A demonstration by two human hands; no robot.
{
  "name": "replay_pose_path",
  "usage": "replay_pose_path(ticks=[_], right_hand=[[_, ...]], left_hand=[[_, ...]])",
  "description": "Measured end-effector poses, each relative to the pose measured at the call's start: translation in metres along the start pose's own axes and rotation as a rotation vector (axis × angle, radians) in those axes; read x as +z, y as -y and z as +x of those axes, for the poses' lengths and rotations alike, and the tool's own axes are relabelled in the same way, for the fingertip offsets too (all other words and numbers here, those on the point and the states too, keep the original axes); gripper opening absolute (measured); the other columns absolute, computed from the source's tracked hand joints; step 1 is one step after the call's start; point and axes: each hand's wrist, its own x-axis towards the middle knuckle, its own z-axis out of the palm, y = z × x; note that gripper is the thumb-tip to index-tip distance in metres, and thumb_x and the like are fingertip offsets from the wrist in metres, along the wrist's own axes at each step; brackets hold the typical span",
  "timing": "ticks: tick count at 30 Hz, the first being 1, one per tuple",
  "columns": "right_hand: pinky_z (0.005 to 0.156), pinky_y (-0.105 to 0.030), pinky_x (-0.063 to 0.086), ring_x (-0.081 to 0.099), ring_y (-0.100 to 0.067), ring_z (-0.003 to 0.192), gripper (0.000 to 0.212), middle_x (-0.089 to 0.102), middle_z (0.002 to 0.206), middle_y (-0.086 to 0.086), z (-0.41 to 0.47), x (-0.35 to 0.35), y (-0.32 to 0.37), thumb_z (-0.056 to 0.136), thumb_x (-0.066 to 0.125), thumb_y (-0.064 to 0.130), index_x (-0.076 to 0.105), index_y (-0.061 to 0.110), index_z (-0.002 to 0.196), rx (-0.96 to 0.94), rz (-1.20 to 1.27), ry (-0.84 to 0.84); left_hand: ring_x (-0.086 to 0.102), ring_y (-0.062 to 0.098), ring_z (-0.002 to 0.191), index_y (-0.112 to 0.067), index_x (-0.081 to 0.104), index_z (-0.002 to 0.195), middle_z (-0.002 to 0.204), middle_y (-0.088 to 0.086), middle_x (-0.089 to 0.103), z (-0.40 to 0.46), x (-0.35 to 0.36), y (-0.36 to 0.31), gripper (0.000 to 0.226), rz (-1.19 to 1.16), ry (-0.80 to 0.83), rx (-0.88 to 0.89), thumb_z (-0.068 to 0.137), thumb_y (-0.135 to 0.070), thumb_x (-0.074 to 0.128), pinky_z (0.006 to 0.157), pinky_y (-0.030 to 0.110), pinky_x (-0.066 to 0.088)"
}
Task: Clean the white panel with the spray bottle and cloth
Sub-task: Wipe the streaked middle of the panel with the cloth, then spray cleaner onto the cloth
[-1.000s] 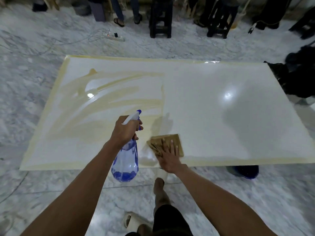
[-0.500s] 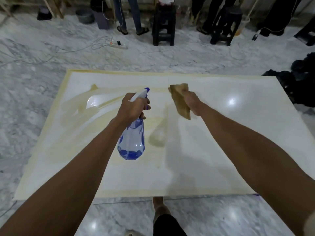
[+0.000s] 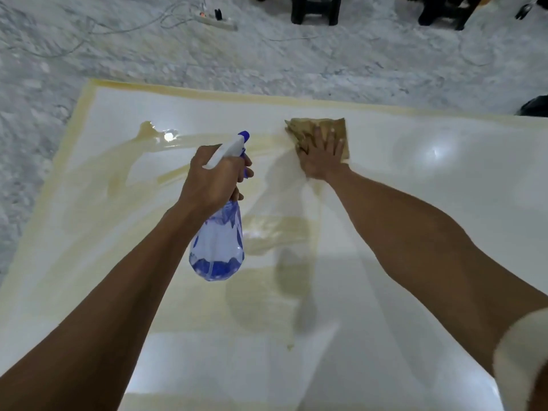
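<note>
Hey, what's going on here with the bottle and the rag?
A person is cleaning a white panel that lies flat. The left hand grips a blue spray bottle above the panel. The right hand presses a brown cloth flat near the far edge. Yellowish wet streaks cover the panel's left side.

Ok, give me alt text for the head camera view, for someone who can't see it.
A person's right hand presses a brown cloth flat on a white panel near its far edge, while the left hand grips a blue spray bottle above yellowish streaks. A power strip lies on the marble floor beyond.
</note>
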Motion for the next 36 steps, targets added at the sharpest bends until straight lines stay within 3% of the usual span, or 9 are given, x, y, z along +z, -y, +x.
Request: replay_pose_path(ticks=[9, 16, 20, 24, 26, 28, 29, 32, 36], right_hand=[[0.121, -0.059, -0.01, -0.021, -0.039, 0.151, 0.065, -0.02, 0.166, -0.003, -0.18, 0.085, 0.018, 0.104, 0.021, 0.051, -0.009, 0.032, 0.158, -0.093, -0.037, 0.004], [0.122, -0.057, -0.007, -0.014, -0.03, 0.154, 0.063, -0.01, 0.168, -0.001, -0.349, 0.157, 0.049, 0.103, 0.031, 0.046, 0.006, 0.033, 0.159, -0.092, 0.204, 0.01], [0.121, -0.056, -0.013, -0.022, -0.035, 0.151, 0.062, -0.019, 0.166, 0.0, -0.405, 0.196, 0.076, 0.105, 0.024, 0.05, -0.011, 0.038, 0.155, -0.038, 0.133, 0.042], [0.121, -0.055, -0.012, -0.023, -0.035, 0.151, 0.059, -0.021, 0.166, 0.001, -0.42, 0.195, 0.086, 0.107, 0.02, 0.045, -0.003, 0.032, 0.159, -0.002, 0.202, 0.197], [0.123, -0.057, 0.003, 0.004, -0.037, 0.153, 0.065, 0.005, 0.168, -0.001, -0.419, 0.179, 0.09, 0.104, 0.023, 0.055, 0.009, 0.024, 0.16, 0.016, 0.377, 0.272], [0.106, -0.053, 0.045, 0.059, -0.022, 0.12, 0.07, 0.057, 0.135, 0.002, -0.419, 0.163, 0.093, 0.095, 0.037, 0.072, 0.046, 0.025, 0.146, 0.038, 0.837, 0.251], [0.097, -0.045, 0.053, 0.064, -0.014, 0.108, 0.065, 0.062, 0.124, 0.005, -0.419, 0.157, 0.094, 0.094, 0.042, 0.072, 0.053, 0.028, 0.141, 0.037, 1.037, 0.241], [0.114, -0.05, 0.039, 0.055, -0.027, 0.129, 0.055, 0.057, 0.143, -0.007, -0.442, 0.106, 0.113, 0.101, 0.04, 0.055, 0.052, 0.02, 0.141, 0.043, 1.456, 0.203], [0.113, -0.051, 0.04, 0.056, -0.038, 0.127, 0.05, 0.062, 0.135, -0.017, -0.456, 0.052, 0.131, 0.098, 0.047, 0.041, 0.059, 0.01, 0.136, -0.071, 1.863, 0.093]], left_hand=[[0.045, 0.016, 0.034, -0.003, 0.059, 0.071, 0.096, 0.028, 0.072, -0.08, -0.025, 0.024, 0.031, 0.018, 0.033, -0.094, 0.097, -0.01, 0.044, 0.058, 0.038, 0.054], [0.043, 0.015, 0.03, -0.002, 0.061, 0.072, 0.092, 0.028, 0.071, -0.191, -0.052, 0.046, 0.032, 0.036, 0.098, -0.053, 0.099, -0.01, 0.046, 0.052, 0.034, 0.05], [0.042, 0.017, 0.032, 0.0, 0.061, 0.073, 0.095, 0.031, 0.071, -0.242, -0.071, 0.062, 0.033, 0.035, 0.129, -0.063, 0.101, -0.01, 0.046, 0.048, 0.031, 0.05], [0.043, 0.018, 0.033, -0.002, 0.06, 0.073, 0.095, 0.032, 0.07, -0.271, -0.089, 0.068, 0.037, 0.058, 0.134, -0.035, 0.104, -0.016, 0.046, 0.049, 0.032, 0.05], [0.044, 0.018, 0.033, -0.003, 0.061, 0.072, 0.095, 0.031, 0.071, -0.278, -0.098, 0.064, 0.037, 0.052, 0.126, -0.017, 0.104, -0.016, 0.047, 0.05, 0.033, 0.05], [0.045, 0.017, 0.033, -0.003, 0.062, 0.073, 0.091, 0.029, 0.071, -0.282, -0.108, 0.054, 0.039, 0.041, 0.11, 0.005, 0.105, -0.022, 0.048, 0.052, 0.034, 0.051], [0.046, 0.017, 0.033, -0.002, 0.063, 0.074, 0.09, 0.028, 0.072, -0.284, -0.112, 0.047, 0.041, 0.043, 0.104, 0.022, 0.105, -0.024, 0.048, 0.052, 0.034, 0.051], [0.047, 0.014, 0.033, -0.002, 0.064, 0.077, 0.089, 0.025, 0.072, -0.291, -0.121, 0.024, 0.035, 0.081, 0.102, 0.063, 0.103, -0.018, 0.047, 0.051, 0.032, 0.052], [0.05, 0.016, 0.037, 0.001, 0.064, 0.078, 0.087, 0.024, 0.072, -0.302, -0.128, 0.003, 0.03, 0.114, 0.122, 0.09, 0.097, -0.014, 0.046, 0.054, 0.033, 0.053]])
